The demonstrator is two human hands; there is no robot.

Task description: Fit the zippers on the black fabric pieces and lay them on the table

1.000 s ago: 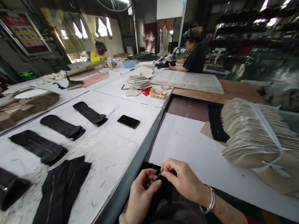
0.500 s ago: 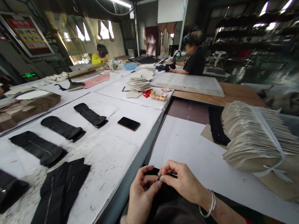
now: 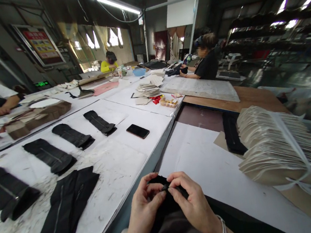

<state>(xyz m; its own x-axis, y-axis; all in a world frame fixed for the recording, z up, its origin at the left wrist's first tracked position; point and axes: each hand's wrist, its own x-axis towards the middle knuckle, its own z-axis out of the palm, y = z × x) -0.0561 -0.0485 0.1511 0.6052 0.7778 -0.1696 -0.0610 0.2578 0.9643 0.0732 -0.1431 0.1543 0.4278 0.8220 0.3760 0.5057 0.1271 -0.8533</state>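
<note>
My left hand [image 3: 145,203] and my right hand [image 3: 192,199] are close together at the table's near edge. Between them is a piece of black cloth [image 3: 159,179], pinched by the thumb and fingers of both. A small dark lump [image 3: 165,187] shows at the fingertips; whether it is a fold or a separate part, I cannot tell. The rest of the cloth blends into the dark clothing below. To the left lie several black zippered tubes like boot shafts, including a long zippered piece [image 3: 63,209] nearest my left hand.
A phone [image 3: 138,131] lies on the white table. On the right stands a tied bundle of beige sheets [image 3: 283,149], beside another black zippered piece [image 3: 232,133]. Paper stacks [image 3: 148,88] and a small yellow box [image 3: 169,102] are farther back. Several people work around the tables.
The view has swung slightly left. My fingertips have parted a little, and the dark lump between them now shows more. Both hands keep their pinch on the black cloth.
</note>
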